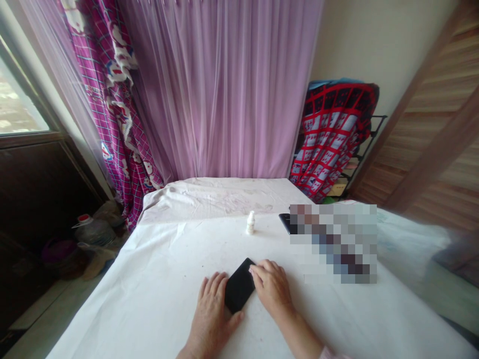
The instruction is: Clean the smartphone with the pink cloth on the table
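A black smartphone (238,288) lies at a slant on the white-covered table, dark screen up. My left hand (214,308) steadies it, fingers along its left edge and thumb at its lower corner. On the upper right part of the phone rests my right hand (272,286), its fingers bent and pressed together. Something small and pale shows at those fingertips, too small to name. Beyond the phone a small white bottle (250,224) with a narrow tip stands upright.
A white sheet covers the table (157,269). To the right, another dark device (285,223) pokes out from a pixelated patch that hides what lies there. Purple curtains (224,89) hang behind. A large plastic bottle (95,232) stands on the floor at left.
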`<state>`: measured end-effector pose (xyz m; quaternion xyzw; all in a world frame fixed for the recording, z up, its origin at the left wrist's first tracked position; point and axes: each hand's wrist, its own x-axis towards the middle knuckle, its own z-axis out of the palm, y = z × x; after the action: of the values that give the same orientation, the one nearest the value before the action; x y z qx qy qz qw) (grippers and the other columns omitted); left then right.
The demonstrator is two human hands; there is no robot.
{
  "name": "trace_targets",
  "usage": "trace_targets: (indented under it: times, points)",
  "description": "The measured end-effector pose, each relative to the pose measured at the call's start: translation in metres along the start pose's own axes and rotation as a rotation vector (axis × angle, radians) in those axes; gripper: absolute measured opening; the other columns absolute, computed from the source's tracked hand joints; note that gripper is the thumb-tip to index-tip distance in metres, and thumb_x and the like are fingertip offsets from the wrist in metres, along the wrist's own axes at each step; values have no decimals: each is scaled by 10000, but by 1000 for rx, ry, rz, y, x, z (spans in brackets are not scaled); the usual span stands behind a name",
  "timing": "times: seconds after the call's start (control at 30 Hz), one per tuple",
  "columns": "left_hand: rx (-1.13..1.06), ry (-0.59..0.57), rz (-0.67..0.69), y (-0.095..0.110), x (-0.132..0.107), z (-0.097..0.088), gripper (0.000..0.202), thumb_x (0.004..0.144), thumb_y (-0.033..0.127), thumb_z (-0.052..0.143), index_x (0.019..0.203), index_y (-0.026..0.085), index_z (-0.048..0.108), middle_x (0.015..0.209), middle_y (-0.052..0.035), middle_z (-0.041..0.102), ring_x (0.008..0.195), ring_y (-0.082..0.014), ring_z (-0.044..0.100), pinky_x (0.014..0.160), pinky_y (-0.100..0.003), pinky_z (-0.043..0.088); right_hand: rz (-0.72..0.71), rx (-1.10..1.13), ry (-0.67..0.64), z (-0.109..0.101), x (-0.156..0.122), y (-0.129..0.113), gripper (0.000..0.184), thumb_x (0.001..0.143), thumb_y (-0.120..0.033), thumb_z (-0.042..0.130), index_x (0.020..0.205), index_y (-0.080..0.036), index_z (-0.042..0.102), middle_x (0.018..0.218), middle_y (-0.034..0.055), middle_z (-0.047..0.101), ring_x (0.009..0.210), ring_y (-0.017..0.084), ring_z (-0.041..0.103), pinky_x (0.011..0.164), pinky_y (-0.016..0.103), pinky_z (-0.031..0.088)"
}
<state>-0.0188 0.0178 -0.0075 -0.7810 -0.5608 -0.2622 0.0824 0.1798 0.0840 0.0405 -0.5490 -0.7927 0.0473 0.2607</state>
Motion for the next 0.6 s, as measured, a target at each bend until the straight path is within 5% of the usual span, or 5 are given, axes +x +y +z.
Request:
trace_targets:
  times: [0.6]
  points:
    - [-12,-22,-9,1,2,-3,696,803,577,630,1333,147,493,1324,-169,604,1235,-338,553,1056,-544,406,-69,35,39,0,-14,-7,186,901,-167,588,894,-282,735,873,16,673,835,168,577,741,294,324]
